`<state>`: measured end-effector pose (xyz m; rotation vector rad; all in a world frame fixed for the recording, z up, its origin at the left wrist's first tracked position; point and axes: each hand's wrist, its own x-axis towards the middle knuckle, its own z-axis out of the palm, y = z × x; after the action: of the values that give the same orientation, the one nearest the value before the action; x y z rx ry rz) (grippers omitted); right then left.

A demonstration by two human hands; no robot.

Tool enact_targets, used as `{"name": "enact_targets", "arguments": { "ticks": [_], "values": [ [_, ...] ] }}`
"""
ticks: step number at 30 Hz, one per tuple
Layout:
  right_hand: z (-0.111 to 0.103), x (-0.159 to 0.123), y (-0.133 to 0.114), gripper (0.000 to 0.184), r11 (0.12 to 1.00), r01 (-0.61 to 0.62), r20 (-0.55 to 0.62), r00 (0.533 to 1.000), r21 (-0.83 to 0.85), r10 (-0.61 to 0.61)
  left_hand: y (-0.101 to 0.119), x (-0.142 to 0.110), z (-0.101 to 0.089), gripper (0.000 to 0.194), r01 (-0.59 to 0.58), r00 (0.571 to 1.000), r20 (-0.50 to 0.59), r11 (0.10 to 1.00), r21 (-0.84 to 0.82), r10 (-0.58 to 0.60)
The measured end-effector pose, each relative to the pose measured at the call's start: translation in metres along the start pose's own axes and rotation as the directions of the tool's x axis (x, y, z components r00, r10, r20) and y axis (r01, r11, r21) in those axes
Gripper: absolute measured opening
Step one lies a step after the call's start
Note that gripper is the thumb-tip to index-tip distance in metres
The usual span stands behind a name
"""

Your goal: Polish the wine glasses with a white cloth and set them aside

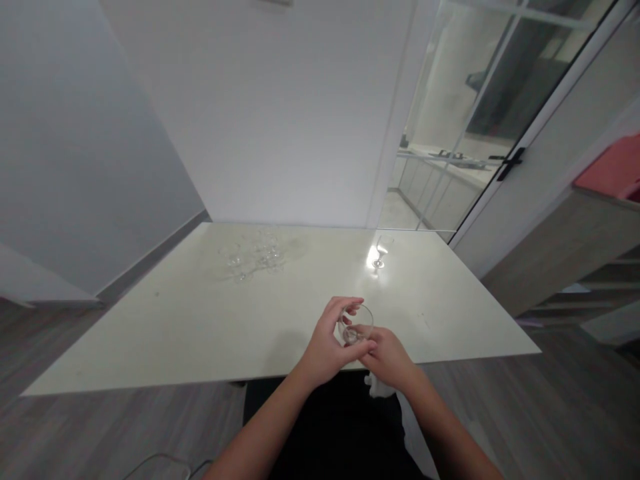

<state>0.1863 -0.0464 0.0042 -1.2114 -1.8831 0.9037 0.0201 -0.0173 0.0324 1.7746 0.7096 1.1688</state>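
Near the front edge of the table, a clear wine glass is held between both hands, its round rim facing up towards me. My left hand curls around the bowl, thumb in front and fingers on the far side. Lower down, my right hand has its fingers closed at the glass's underside; the stem and foot are hidden. A white cloth hangs just below the right hand, and whether that hand grips it is unclear. Beyond the hands, one stemmed glass stands upright on the table.
Several clear glasses stand grouped at the table's back left. A white wall rises behind the table. To the right are a glass-paned door with a black handle and a shelf unit with something pink on top.
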Motion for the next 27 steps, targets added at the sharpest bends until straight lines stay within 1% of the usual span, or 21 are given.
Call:
{"name": "enact_targets", "arguments": {
  "ticks": [3, 6, 8, 10, 12, 14, 15, 16, 17, 19, 20, 22, 24, 27],
  "values": [
    [0.002, 0.004, 0.005, 0.015, 1.0, 0.001, -0.037, 0.999, 0.03, 0.0, -0.008, -0.001, 0.003, 0.068, 0.062, 0.998, 0.006, 0.997, -0.046, -0.062],
    [0.001, 0.01, 0.014, 0.012, 0.998, 0.015, -0.087, 0.996, 0.065, -0.009, -0.018, 0.0, 0.003, 0.083, 0.085, 0.996, 0.036, 0.995, -0.056, -0.083],
    [-0.006, 0.019, 0.025, 0.012, 0.997, -0.004, -0.143, 0.99, 0.083, 0.015, -0.027, 0.001, 0.003, 0.09, 0.113, 0.993, 0.049, 0.993, -0.037, -0.111],
    [-0.018, 0.031, 0.041, 0.019, 0.995, -0.079, -0.263, 0.96, 0.057, 0.091, -0.04, 0.001, 0.003, 0.086, 0.189, 0.982, 0.034, 0.982, -0.017, -0.188],
    [-0.036, 0.046, 0.061, 0.026, 0.993, -0.117, -0.382, 0.918, -0.011, 0.104, -0.056, 0.0, 0.004, 0.075, 0.302, 0.953, -0.004, 0.953, -0.023, -0.303],
    [-0.056, 0.063, 0.083, 0.032, 0.987, -0.158, -0.436, 0.891, -0.035, 0.127, -0.073, -0.003, 0.004, 0.065, 0.396, 0.917, -0.04, 0.917, -0.041, -0.398],
    [-0.065, 0.071, 0.094, 0.034, 0.985, -0.173, -0.45, 0.882, -0.028, 0.142, -0.08, -0.004, 0.004, 0.062, 0.423, 0.903, -0.053, 0.905, -0.046, -0.426],
    [-0.074, 0.079, 0.104, 0.036, 0.981, -0.191, -0.481, 0.863, -0.033, 0.152, -0.087, -0.006, 0.004, 0.058, 0.439, 0.895, -0.061, 0.897, -0.041, -0.441],
    [-0.081, 0.086, 0.115, 0.037, 0.976, -0.215, -0.515, 0.842, -0.044, 0.162, -0.093, -0.008, 0.004, 0.056, 0.445, 0.893, -0.065, 0.895, -0.025, -0.446],
    [-0.09, 0.1, 0.134, 0.037, 0.958, -0.28, -0.61, 0.771, -0.064, 0.185, -0.102, -0.012, 0.004, 0.05, 0.435, 0.899, -0.062, 0.9, 0.03, -0.433],
    [-0.092, 0.106, 0.143, 0.037, 0.948, -0.308, -0.642, 0.743, -0.076, 0.19, -0.104, -0.014, 0.004, 0.047, 0.424, 0.905, -0.055, 0.904, 0.057, -0.421],
    [-0.094, 0.115, 0.157, 0.035, 0.926, -0.361, -0.682, 0.704, -0.107, 0.196, -0.107, -0.017, 0.004, 0.041, 0.397, 0.918, -0.036, 0.913, 0.09, -0.396],
    [-0.095, 0.123, 0.167, 0.034, 0.908, -0.401, -0.694, 0.688, -0.12, 0.212, -0.107, -0.019, 0.004, 0.038, 0.374, 0.927, -0.018, 0.922, 0.094, -0.374],
    [-0.097, 0.132, 0.178, 0.032, 0.894, -0.43, -0.695, 0.682, -0.129, 0.228, -0.105, -0.021, 0.003, 0.037, 0.349, 0.937, -0.005, 0.933, 0.09, -0.35]
  ]
}}
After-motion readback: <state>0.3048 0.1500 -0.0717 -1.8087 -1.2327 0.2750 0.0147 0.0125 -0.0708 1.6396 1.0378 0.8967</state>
